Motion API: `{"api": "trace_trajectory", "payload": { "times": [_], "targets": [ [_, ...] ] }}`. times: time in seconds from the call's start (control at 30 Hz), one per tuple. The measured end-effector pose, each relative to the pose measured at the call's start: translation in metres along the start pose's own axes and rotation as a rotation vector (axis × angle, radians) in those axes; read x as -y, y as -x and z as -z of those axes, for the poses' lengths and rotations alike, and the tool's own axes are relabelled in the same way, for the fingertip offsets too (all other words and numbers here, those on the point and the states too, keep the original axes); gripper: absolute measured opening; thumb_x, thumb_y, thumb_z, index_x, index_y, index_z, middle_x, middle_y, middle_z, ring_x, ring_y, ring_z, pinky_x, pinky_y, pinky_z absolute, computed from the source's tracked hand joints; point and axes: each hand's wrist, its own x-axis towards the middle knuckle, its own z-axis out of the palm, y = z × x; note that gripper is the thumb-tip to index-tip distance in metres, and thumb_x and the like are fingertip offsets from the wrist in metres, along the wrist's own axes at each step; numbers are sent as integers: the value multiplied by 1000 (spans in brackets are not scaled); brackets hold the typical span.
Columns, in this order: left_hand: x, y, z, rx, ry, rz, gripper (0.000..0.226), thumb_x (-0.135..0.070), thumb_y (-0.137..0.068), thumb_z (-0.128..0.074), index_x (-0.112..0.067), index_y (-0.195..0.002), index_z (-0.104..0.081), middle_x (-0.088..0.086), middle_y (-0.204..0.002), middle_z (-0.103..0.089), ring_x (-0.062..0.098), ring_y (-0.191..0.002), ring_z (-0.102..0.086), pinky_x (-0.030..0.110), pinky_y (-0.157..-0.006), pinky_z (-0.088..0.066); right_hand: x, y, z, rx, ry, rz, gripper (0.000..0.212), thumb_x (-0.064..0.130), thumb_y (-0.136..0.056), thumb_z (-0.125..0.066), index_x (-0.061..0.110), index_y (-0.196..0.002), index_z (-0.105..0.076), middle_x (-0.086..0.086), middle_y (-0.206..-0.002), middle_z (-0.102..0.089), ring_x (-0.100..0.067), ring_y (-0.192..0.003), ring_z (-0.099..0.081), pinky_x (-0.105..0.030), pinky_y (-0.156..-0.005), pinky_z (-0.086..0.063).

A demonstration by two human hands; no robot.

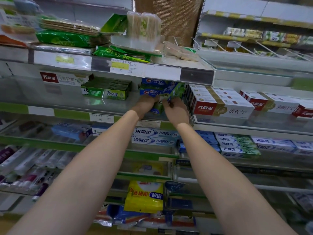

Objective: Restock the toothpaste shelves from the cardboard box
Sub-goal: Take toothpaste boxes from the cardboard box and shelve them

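Both hands are reaching up to the Crest stack [153, 87] on the toothpaste shelf [101, 106], so the restocking is looking partway through: several Crest cartons are already lying piled there, one more is going in, and the stretch of shelf to the left of the stack, beyond the green Darlie boxes [105, 93], is still showing bare gaps to fill. The left hand [145, 103] is curling round the near end of a blue-and-green Crest carton [158, 107] just below the stack, and the right hand [176, 110] is pinching the same carton from its right side. The carton is tilting, its end hanging over the shelf edge, printed in blue with a green panel. The cardboard box is not showing anywhere
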Motion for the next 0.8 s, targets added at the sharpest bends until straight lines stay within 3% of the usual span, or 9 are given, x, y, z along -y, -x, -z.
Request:
{"api": "trace_trajectory", "payload": {
  "times": [0.07, 0.13, 0.27, 0.4, 0.5, 0.67, 0.8],
  "targets": [
    [-2, 2, -3, -6, -78, -12, 8, -20, -98, -60, -16, -103, -64, 3, -98, -70, 17, -90, -65, 29, -82, -54, -1, 0, 1, 21, -76, -6, 44, 47, -96, -57, 14, -125, -53, -1, -104, -63, -23, -93, -61, -33, -78, -47],
    [-1, 4, -6, 16, -151, -9, 7, -15, -95, -63, -16, -88, -67, 3, -89, -70, 15, -82, -63, 26, -77, -52, 0, 0, 3, 45, -156, -5, 47, 39, -94, -61, 16, -133, -52, -2, -116, -63, -20, -98, -59, -33, -85, -48],
    [7, 0, -4, -38, -176, -24, 13, -9, -92, -66, -2, -100, -73, 14, -100, -72, 21, -89, -63, 34, -89, -52, 0, 0, 4, 42, -190, 36, 48, 25, -90, -67, 19, -137, -54, 2, -128, -62, -16, -109, -59, -30, -90, -46],
    [11, -4, 2, -189, -200, -13, 16, -5, -93, -59, -5, -100, -73, 9, -96, -70, 25, -95, -65, 31, -83, -51, -4, 0, 4, -27, -200, 11, 43, 9, -84, -64, 21, -124, -59, 0, -120, -63, -24, -112, -59, -38, -95, -52],
    [13, -4, 2, -210, -241, -21, 19, -9, -95, -58, -7, -107, -72, 10, -106, -71, 25, -100, -64, 30, -87, -51, -5, -3, 1, -106, -11, -6, 40, 8, -83, -63, 26, -119, -62, -6, -127, -54, -29, -121, -47, -41, -104, -44],
    [11, -3, 1, -199, -277, -41, 19, -11, -97, -56, -10, -111, -69, 8, -109, -69, 24, -101, -62, 28, -83, -45, 0, -5, -9, -279, 353, -68, 50, 2, -86, -60, 14, -134, -51, -13, -141, -40, -31, -129, -35, -33, -104, -31],
    [10, -5, 1, -171, -386, -64, 20, -13, -99, -53, -8, -110, -69, 4, -103, -64, 19, -93, -58, 24, -76, -39, -2, -11, -10, -184, 432, -19, 45, 9, -92, -58, 14, -136, -51, -12, -138, -47, -31, -124, -39, -35, -101, -35]
  ]
}}
